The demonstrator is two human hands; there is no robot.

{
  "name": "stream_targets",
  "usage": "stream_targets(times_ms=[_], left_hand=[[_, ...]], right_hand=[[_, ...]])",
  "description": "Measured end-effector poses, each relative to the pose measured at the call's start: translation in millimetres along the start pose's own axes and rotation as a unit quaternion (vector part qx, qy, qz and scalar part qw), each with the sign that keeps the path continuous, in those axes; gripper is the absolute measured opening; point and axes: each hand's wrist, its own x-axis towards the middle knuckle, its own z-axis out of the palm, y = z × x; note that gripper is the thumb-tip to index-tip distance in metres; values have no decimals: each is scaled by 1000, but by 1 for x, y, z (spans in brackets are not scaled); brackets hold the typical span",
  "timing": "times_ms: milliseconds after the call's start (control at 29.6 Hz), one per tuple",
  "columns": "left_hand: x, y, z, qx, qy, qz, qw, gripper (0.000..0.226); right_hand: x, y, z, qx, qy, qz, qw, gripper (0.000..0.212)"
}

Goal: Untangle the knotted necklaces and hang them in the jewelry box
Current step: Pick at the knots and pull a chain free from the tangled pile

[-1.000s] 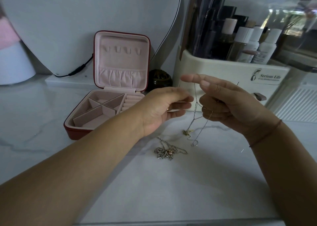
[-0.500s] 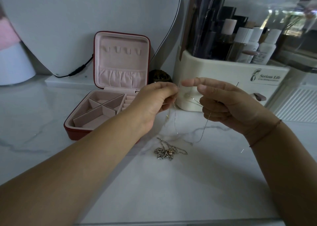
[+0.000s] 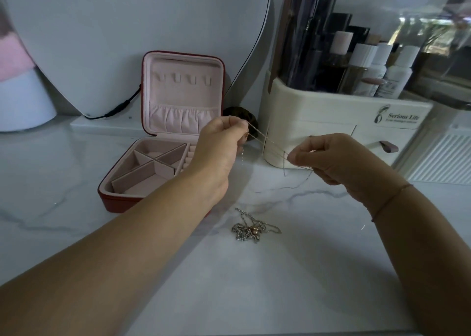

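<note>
Our left hand (image 3: 216, 144) and right hand (image 3: 334, 157) pinch a thin chain (image 3: 258, 132) stretched between them. It seems light, limp and easily snagged, so we favour gentle fingertip grips.

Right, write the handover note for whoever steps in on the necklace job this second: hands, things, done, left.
Left hand: pinches one end of the thin gold chain, raised in front of the jewelry box.
Right hand: pinches the chain further along; strands run taut between the hands, slack hangs below.
Tangled necklaces: a clump on the marble table, below the hands, untouched.
Box: open, lid upright, its hooks bare.
Done: nothing hung; whether the held chain is knot-free cannot be told.
Left: finish this chain, hang it, then the clump.
</note>
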Motion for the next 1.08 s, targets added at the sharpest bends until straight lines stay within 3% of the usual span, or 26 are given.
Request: stream_targets(times_ms=[101,169,270,439,608,811,980,1081], left_hand=[[1,2,-1,8,-49,-42,998,17],[-2,3,-1,3,-102,-85,991,18],[-7,1,0,43,-180,-116,976,15],[-14,-2,3,121,-274,-127,946,9],[-11,-4,2,90,-285,-132,945,2],[-8,-4,1,38,-266,-122,955,22],[-4,1,0,-169,-262,-127,942,10],[1,4,-2,-246,-262,-126,925,17]], right_hand=[[2,-2,0,0,119,-39,992,12],[2,-4,-4,106,180,-61,976,16],[0,-7,-9,247,233,-91,936,20],[1,-4,-15,350,293,-139,879,21],[3,-1,-18,373,357,-131,846,19],[5,2,-23,381,407,-75,827,19],[7,4,-23,362,413,-68,833,9],[6,4,-24,336,410,-67,845,7]])
